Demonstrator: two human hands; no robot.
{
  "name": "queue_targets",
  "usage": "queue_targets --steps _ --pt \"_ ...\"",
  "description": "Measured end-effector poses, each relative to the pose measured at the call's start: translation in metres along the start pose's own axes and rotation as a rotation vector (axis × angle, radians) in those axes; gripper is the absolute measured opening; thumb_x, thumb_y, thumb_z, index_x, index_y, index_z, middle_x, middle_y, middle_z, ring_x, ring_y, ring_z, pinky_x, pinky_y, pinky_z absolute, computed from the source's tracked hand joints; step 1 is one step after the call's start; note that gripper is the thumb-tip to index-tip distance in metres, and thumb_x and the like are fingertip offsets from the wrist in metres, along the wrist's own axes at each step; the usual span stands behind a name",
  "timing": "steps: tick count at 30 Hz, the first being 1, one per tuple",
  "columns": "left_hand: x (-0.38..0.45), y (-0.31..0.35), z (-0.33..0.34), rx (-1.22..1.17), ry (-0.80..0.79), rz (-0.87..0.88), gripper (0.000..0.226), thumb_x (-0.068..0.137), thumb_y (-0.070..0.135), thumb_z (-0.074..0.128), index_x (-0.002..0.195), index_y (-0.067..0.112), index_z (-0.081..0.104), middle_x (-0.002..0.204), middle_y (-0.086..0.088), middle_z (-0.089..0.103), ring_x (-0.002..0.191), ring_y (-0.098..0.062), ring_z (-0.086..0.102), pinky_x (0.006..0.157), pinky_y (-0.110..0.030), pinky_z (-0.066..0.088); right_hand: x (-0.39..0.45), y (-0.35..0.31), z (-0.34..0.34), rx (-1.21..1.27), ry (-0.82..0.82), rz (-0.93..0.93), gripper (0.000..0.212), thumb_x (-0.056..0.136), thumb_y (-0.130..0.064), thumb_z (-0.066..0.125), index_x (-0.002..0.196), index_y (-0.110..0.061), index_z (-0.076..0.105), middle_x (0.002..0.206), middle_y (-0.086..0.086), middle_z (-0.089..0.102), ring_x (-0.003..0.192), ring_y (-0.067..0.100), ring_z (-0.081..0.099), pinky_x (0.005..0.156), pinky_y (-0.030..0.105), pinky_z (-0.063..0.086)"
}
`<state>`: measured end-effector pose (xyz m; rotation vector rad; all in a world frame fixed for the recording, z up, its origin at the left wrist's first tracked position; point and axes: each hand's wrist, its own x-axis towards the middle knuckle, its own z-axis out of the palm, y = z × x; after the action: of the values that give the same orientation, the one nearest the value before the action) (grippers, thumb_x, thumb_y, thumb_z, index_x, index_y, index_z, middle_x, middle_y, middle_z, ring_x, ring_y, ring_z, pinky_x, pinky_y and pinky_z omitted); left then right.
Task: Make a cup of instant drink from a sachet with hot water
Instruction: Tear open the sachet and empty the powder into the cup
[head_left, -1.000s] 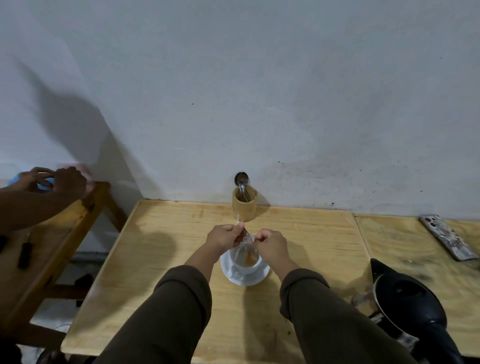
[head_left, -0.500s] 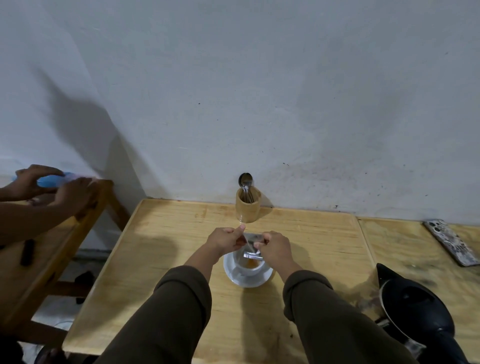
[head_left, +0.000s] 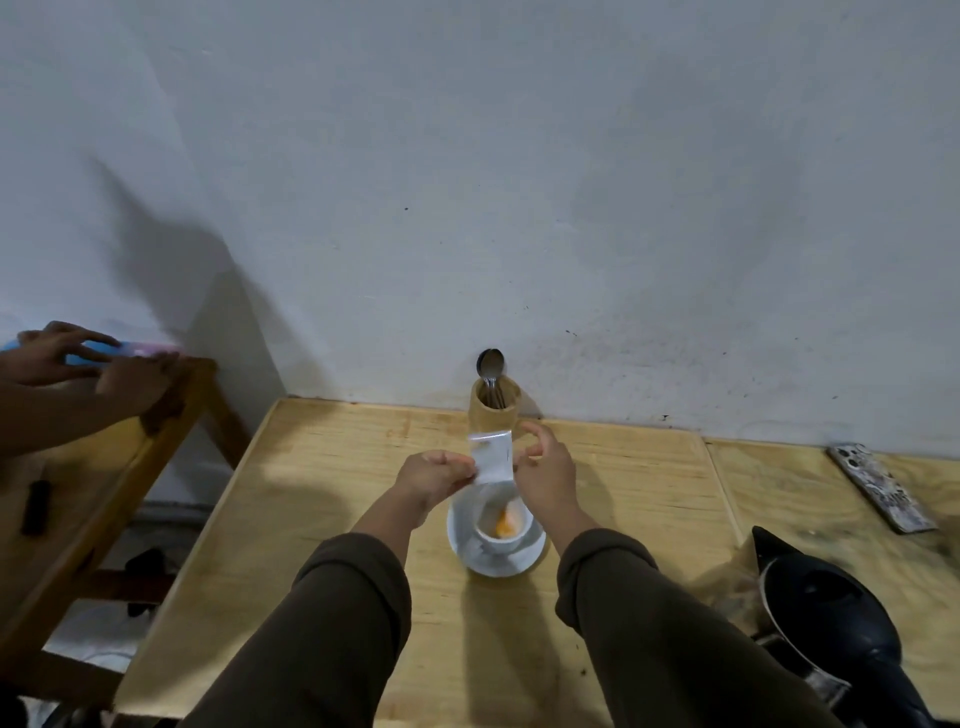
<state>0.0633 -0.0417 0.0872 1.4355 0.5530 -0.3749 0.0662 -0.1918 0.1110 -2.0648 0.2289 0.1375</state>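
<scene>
Item 1, sachet (head_left: 490, 457): small silvery-white packet, centre of the frame, held upright above the cup. Appears flat and spent, though its inside cannot be seen.

Item 2, left hand (head_left: 439, 475): closed in a pinch on the sachet's left edge, thumb against the curled fingers.

Item 3, right hand (head_left: 545, 470): at the sachet's right edge, fingers loosely spread and half curled; holds nothing firmly that can be made out, and whether it touches the packet cannot be told.

Item 4, cup (head_left: 503, 525): white, on a white saucer (head_left: 530, 556), directly below the sachet, just below centre of the frame. Orange powder lies in the bottom; no water visible.

Item 5, kettle (head_left: 831, 629): black, lower right of the frame, on the wooden table (head_left: 322, 519), well apart from the cup.

Item 6, spoon (head_left: 491, 364): upright in a wooden holder (head_left: 493, 410) against the wall, just above the hands.

Item 7, phone (head_left: 880, 488): patterned case, right edge of the frame. Not part of the task.

Step in hand, by judgement: emptying of the sachet looks finished or nearly so. Next move calls for putting the packet aside, then a reach to the lower right for the kettle and a steady pour into the cup; a spoon for stirring follows.
</scene>
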Motion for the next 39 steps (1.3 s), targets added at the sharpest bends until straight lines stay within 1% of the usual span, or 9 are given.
queue_targets --steps 3,6,9,12,19,23,27,34,39 --pt "0.002 -0.004 -0.015 0.040 0.151 0.040 0.016 0.080 -0.001 0.069 0.071 0.012 0.066 0.081 -0.007 0.068 0.085 -0.024 0.066 0.089 -0.034 0.055 -0.006 -0.010 0.017 0.099 -0.042 0.077 0.020 0.094 -0.016 0.048 0.109 -0.020 0.060 0.109 0.009 0.065 0.100 0.025 0.062 0.091 0.042 0.054" --pt "-0.002 -0.013 -0.034 0.111 0.239 0.054 0.017 0.077 0.003 0.072 0.066 0.016 0.067 0.076 -0.006 0.070 0.092 -0.030 0.070 0.093 -0.039 0.055 -0.009 -0.013 0.038 0.001 -0.118 0.070 0.016 0.085 -0.011 0.064 0.099 -0.012 0.070 0.105 0.008 0.071 0.095 0.017 0.062 0.088 0.027 0.050" --pt "-0.006 -0.025 -0.049 0.209 0.305 0.065 0.015 0.078 0.008 0.071 0.066 0.018 0.066 0.070 0.000 0.068 0.084 -0.024 0.070 0.080 -0.027 0.054 -0.015 -0.012 0.061 -0.147 -0.180 0.069 0.016 0.083 -0.008 0.064 0.096 -0.011 0.074 0.108 0.004 0.071 0.101 0.018 0.063 0.084 0.020 0.042" --pt "-0.009 -0.038 -0.063 0.304 0.355 0.057 0.010 0.081 0.011 0.066 0.074 0.018 0.068 0.069 0.003 0.066 0.079 -0.017 0.061 0.071 -0.023 0.046 -0.024 -0.013 0.083 -0.292 -0.242 0.055 0.023 0.091 -0.009 0.052 0.105 -0.005 0.070 0.117 0.010 0.067 0.111 0.026 0.059 0.093 0.028 0.044" --pt "0.000 -0.078 -0.086 0.546 0.298 0.058 0.024 0.079 0.008 0.064 0.101 0.007 0.073 0.106 -0.010 0.074 0.104 -0.023 0.065 0.090 -0.022 0.045 -0.038 0.005 0.130 -0.540 -0.383 0.146 0.032 0.094 -0.014 0.045 0.120 -0.001 0.060 0.124 0.016 0.061 0.116 0.030 0.056 0.057 0.014 0.035" --pt "0.009 -0.094 -0.087 0.678 0.244 0.078 0.030 0.079 0.010 0.065 0.108 0.007 0.070 0.112 -0.008 0.072 0.108 -0.022 0.064 0.086 -0.017 0.040 -0.044 0.009 0.138 -0.685 -0.423 0.096 0.034 0.098 -0.016 0.039 0.117 0.002 0.060 0.125 0.018 0.060 0.117 0.031 0.055 0.088 0.030 0.043" --pt "0.016 -0.101 -0.084 0.777 0.225 0.137 0.031 0.078 0.009 0.064 0.109 0.008 0.068 0.114 -0.011 0.066 0.103 -0.024 0.063 0.077 -0.020 0.039 -0.042 0.017 0.141 -0.724 -0.456 0.122 0.031 0.094 -0.015 0.043 0.110 0.004 0.062 0.119 0.020 0.063 0.112 0.032 0.057 0.073 0.025 0.040" --pt "0.022 -0.104 -0.084 0.853 0.222 0.174 0.030 0.080 0.016 0.066 0.110 0.012 0.065 0.124 -0.008 0.051 0.106 -0.022 0.058 0.086 -0.023 0.043 -0.044 0.006 0.138 -0.755 -0.458 0.115 0.031 0.096 -0.017 0.039 0.107 0.001 0.062 0.120 0.017 0.061 0.112 0.030 0.055 0.074 0.026 0.028" --pt "0.019 -0.100 -0.078 0.836 0.243 0.176 0.029 0.086 0.021 0.059 0.114 0.012 0.062 0.131 -0.006 0.046 0.115 -0.024 0.053 0.095 -0.032 0.046 -0.048 -0.007 0.125 -0.574 -0.371 0.129 0.025 0.092 -0.012 0.044 0.075 -0.007 0.062 0.093 0.010 0.067 0.092 0.026 0.057 0.062 0.024 0.038"
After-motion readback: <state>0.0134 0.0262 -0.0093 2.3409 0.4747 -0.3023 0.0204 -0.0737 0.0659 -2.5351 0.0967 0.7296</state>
